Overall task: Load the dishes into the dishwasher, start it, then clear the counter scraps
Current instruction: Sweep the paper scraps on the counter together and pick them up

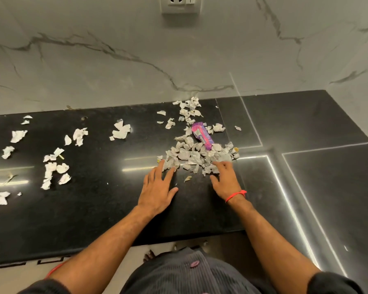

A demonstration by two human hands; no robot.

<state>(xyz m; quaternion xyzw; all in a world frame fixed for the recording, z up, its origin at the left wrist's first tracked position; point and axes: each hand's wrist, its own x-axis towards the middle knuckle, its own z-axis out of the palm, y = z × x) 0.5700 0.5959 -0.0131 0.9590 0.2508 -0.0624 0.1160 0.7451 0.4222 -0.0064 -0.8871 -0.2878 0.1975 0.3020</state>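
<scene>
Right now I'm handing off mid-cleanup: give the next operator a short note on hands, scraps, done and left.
Left hand: open, fingertips at the pile's near-left edge.
Right hand: open, fingers on the pile's near-right edge.
Main scrap pile sits mid-counter with a purple wrapper on it.
Done: part of the scraps heaped together.
Left: loose scraps still scattered on the left of the counter; nothing binned. Dishwasher not in view.

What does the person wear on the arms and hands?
Both forearms are bare. The right wrist carries a thin red thread bracelet. The left hand and right hand wear no gloves or rings that I can see. Dark short sleeves show at the bottom edge.
</scene>
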